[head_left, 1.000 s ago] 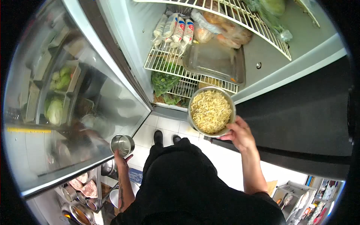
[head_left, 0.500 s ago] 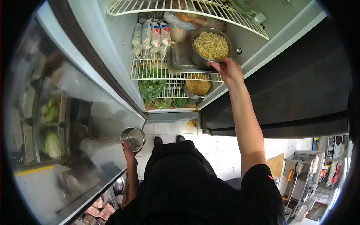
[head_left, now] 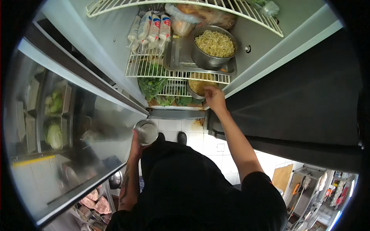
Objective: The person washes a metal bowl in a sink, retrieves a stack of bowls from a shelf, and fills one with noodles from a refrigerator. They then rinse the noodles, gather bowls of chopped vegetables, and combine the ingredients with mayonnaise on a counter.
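Note:
My left hand (head_left: 137, 147) grips a round metal container (head_left: 146, 133) low at the left, beside the glass door. Its open top faces me and pale metal shows inside. My right hand (head_left: 216, 99) reaches into the fridge to a lower metal bowl (head_left: 191, 91) of pale yellow strands, perhaps noodles or sprouts (head_left: 200, 85). The fingers are curled together at its right side, and what they pinch, if anything, is hidden. On the wire shelf above, a larger metal pot (head_left: 210, 60) full of bean sprouts (head_left: 214, 44) stands on a metal tray (head_left: 179, 57), untouched.
Several white printed packets (head_left: 154, 29) and bagged food (head_left: 183, 25) lie on the shelf. Leafy greens (head_left: 152, 85) sit below. The wire shelf (head_left: 144, 73) overhangs the lower bowl. A glass door (head_left: 108, 111) is at left, a dark door (head_left: 293, 88) at right.
My right hand has let go of the upper pot's rim and moved down to the lower bowl. My left hand has shifted slightly right and up with the metal container.

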A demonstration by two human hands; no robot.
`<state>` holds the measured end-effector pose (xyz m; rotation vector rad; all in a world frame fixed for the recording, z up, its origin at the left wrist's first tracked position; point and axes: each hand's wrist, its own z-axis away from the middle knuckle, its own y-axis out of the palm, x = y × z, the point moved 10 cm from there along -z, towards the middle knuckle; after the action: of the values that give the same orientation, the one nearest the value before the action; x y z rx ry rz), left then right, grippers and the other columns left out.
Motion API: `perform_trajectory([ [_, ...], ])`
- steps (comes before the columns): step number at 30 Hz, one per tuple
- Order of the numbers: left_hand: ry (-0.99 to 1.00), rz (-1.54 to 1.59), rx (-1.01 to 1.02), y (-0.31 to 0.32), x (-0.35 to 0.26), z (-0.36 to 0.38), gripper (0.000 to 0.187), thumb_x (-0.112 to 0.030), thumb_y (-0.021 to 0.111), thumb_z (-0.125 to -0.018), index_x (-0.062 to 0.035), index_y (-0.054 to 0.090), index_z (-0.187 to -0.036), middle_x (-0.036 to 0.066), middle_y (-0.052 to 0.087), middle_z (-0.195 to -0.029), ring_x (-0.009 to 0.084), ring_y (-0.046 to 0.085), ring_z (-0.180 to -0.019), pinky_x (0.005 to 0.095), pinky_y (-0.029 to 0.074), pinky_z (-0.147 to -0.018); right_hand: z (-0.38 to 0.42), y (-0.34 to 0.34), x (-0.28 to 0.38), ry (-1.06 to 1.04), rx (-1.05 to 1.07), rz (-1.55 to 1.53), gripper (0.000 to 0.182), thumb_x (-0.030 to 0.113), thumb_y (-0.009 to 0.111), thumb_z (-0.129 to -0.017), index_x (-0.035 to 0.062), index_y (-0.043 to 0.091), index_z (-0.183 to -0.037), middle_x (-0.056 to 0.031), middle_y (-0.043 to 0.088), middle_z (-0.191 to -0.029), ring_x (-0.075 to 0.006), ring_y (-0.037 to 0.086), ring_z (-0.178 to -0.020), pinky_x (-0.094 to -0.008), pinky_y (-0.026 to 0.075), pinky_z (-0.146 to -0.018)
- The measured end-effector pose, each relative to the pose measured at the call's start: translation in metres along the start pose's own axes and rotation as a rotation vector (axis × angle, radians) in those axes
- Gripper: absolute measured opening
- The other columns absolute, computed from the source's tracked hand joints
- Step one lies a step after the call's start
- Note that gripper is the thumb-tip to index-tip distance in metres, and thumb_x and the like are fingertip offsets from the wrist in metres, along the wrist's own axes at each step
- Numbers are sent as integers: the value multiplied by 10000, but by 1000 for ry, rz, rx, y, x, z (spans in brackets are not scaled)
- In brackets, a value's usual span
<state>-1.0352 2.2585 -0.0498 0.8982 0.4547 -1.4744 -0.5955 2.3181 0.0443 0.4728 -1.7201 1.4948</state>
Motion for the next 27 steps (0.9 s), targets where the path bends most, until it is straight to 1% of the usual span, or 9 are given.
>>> perform_trajectory([
  [2,-35,20,115,46,2,-12,870,-769,318,-927,-116,335,-1501,147,457,-1455,319,528,-1274,508,553,-881,-37,19,-6,-28,176,487,446,174,703,-812,63,604,-1232,-193,685,-1115,-340,668,-1036,-417,545,-883],
  [6,-88,-31,202,107,18,-55,911,-789,344,-904,-134,259,-1532,142,415,-1488,320,490,-1314,525,551,-893,-72,34,5,-18,203,623,609,179,720,-786,104,529,-1359,-220,550,-1360,-369,555,-1232,-454,470,-1024],
  [8,-93,-20,247,132,21,-75,929,-799,360,-891,-151,232,-1544,139,395,-1504,315,464,-1339,537,540,-916,-79,66,-24,57,444,737,688,195,714,-791,91,457,-1420,-223,423,-1481,-378,446,-1343,-458,406,-1093],
  [12,-92,-84,204,156,27,-103,971,-802,386,-879,-156,145,-1563,133,304,-1559,346,451,-1349,545,559,-880,-93,73,-43,57,297,596,598,115,638,-850,63,457,-1418,-212,457,-1455,-380,463,-1331,-460,396,-1107],
  [13,-101,-95,173,162,22,-103,967,-795,390,-883,-152,145,-1563,135,290,-1565,354,451,-1346,538,564,-876,-91,69,-35,-58,228,685,544,176,664,-844,117,525,-1366,-198,543,-1367,-371,536,-1242,-452,453,-1036],
  [17,-74,-101,147,177,12,-118,968,-772,449,-878,-139,182,-1560,179,222,-1585,375,374,-1390,517,594,-814,-91,59,-32,-120,154,793,486,190,691,-832,100,583,-1297,-196,581,-1310,-375,564,-1197,-461,472,-999],
  [19,-54,-118,134,180,13,-131,976,-765,464,-877,-136,168,-1563,180,224,-1584,376,391,-1378,513,593,-812,-96,40,-42,7,115,474,407,230,694,-835,82,639,-1210,-199,604,-1270,-388,563,-1180,-479,461,-995],
  [22,-35,-142,112,181,15,-146,1008,-754,484,-877,-125,111,-1571,182,225,-1584,380,420,-1353,504,584,-832,-95,31,-45,-102,5,517,359,276,670,-863,79,666,-1164,-198,607,-1261,-391,552,-1185,-502,443,-1002],
  [27,-25,-139,148,197,5,-139,1012,-771,475,-869,-233,-2,-1582,169,204,-1599,392,376,-1384,556,513,-934,-80,14,-51,-205,-181,546,462,404,697,-858,92,656,-1196,-137,622,-1280,-367,570,-1160,-497,426,-1017],
])
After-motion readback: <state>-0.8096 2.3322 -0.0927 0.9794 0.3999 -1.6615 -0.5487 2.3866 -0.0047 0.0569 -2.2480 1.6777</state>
